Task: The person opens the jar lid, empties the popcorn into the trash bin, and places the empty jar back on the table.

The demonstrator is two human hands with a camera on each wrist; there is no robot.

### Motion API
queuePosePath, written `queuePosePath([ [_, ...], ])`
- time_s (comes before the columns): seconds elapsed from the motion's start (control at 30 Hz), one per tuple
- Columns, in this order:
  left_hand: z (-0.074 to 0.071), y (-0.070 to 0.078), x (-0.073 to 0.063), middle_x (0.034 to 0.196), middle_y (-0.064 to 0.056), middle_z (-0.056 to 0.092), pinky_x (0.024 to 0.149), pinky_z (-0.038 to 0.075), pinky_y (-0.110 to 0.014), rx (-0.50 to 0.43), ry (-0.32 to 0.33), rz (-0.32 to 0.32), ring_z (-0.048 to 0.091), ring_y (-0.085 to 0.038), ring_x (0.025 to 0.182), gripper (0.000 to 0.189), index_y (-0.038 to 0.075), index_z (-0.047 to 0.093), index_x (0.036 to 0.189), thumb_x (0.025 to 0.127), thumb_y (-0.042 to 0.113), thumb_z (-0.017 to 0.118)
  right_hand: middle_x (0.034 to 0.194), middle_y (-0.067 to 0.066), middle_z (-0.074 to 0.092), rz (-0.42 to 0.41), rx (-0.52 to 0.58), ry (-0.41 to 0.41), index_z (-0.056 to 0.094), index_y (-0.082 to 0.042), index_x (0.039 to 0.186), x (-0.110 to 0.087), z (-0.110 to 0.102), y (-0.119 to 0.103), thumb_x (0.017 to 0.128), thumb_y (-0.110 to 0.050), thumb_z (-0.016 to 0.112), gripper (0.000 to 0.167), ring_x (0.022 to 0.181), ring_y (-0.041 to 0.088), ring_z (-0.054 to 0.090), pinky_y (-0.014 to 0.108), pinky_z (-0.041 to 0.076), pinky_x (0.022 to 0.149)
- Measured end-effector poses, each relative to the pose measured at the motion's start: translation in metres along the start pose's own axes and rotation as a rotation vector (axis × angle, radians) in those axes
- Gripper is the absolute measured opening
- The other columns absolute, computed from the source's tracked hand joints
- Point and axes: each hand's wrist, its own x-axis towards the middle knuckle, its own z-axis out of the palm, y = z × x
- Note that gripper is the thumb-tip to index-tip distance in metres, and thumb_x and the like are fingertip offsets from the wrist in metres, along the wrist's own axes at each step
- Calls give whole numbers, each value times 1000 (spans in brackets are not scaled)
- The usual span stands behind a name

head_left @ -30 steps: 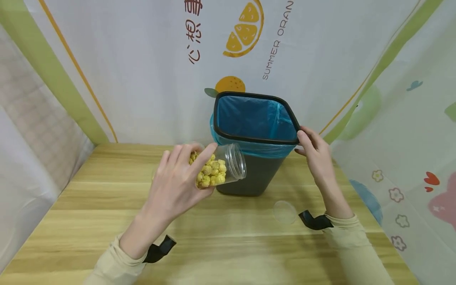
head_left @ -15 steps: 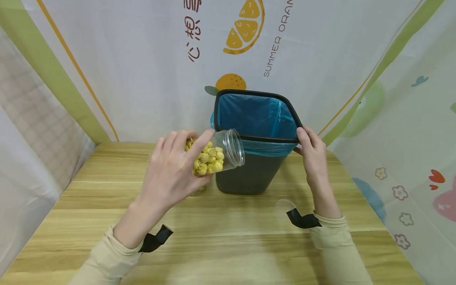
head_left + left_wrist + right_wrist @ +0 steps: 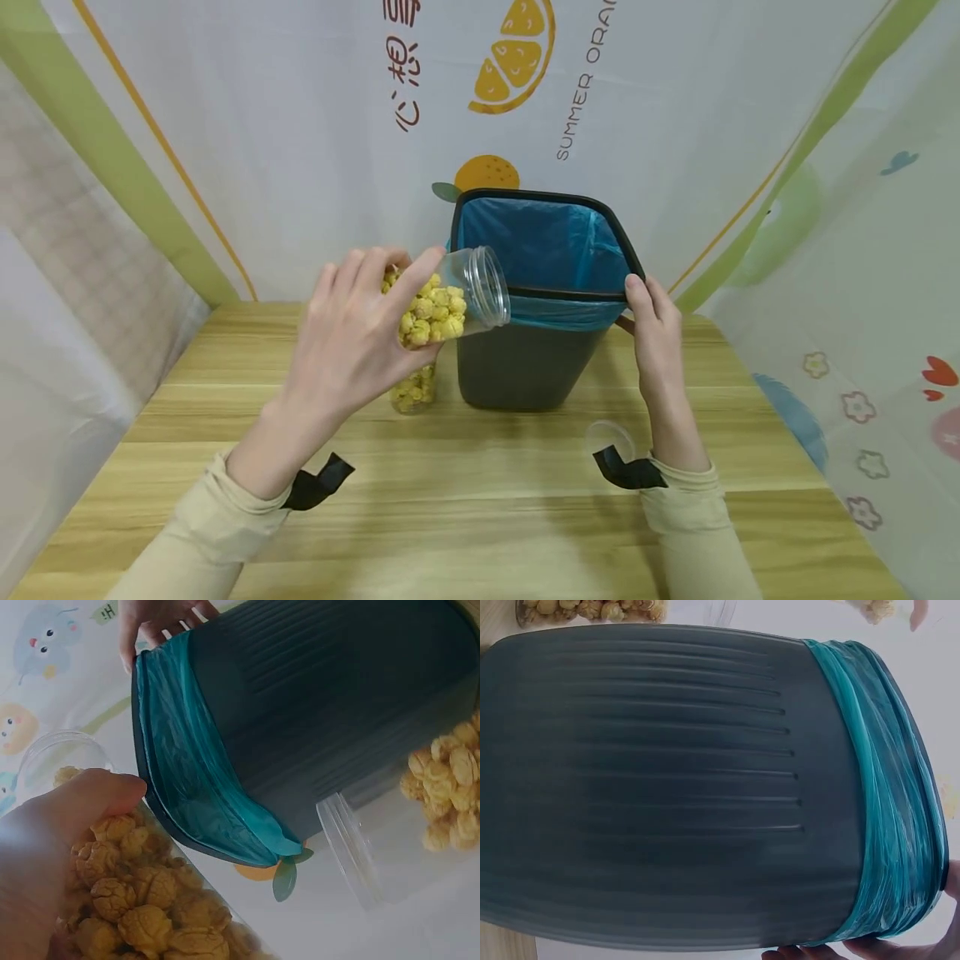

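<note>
My left hand [image 3: 341, 342] grips a clear plastic jar [image 3: 457, 283] of yellow popcorn [image 3: 431, 315]. The jar lies tilted almost on its side, its uncovered mouth turned right at the near-left rim of a dark grey trash bin [image 3: 517, 367]. In the left wrist view the thumb [image 3: 97, 791] presses the held jar's wall, and the popcorn [image 3: 150, 907] is inside. A blue bag [image 3: 532, 242] lines the bin and folds over its edge. My right hand [image 3: 660, 342] pinches the bin's right rim, fingers outside; the right wrist view shows its fingertips [image 3: 885, 949] under the rim.
A second jar [image 3: 415, 393] with popcorn stands on the wooden table [image 3: 480, 517], left of the bin and partly behind my left hand. A clear round lid [image 3: 609, 435] lies near my right wrist. A printed curtain [image 3: 300, 167] hangs behind the table.
My left hand has raised the jar and moved it slightly left, up to the bin's rim. More of the second jar now shows below it. My right hand keeps hold of the rim.
</note>
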Motion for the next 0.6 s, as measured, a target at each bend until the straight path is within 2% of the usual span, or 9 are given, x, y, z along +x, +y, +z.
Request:
queuePosePath([
  [0.27,0,-5,12,115,-19,62,74,46,-48,9,1,-9,55,-38,99,90,19,48,143,66,32,92,122,-4,62,-7,42,-4,61,-14,138,1,-3,2,106,-45,51,46,118,15,58,26,53,97],
  [0.4,1,-10,19,117,-20,61,75,46,-50,0,3,-17,54,-39,102,91,20,46,145,68,33,92,123,-5,62,-12,35,-23,60,-14,140,3,-3,3,106,-45,50,48,119,15,58,30,52,100],
  [0.6,3,-18,35,117,-21,60,73,44,-48,-5,17,8,53,-39,101,88,17,47,145,70,33,91,124,-5,61,-1,19,-15,59,-13,141,4,-3,3,106,-46,49,49,119,15,58,34,51,102],
])
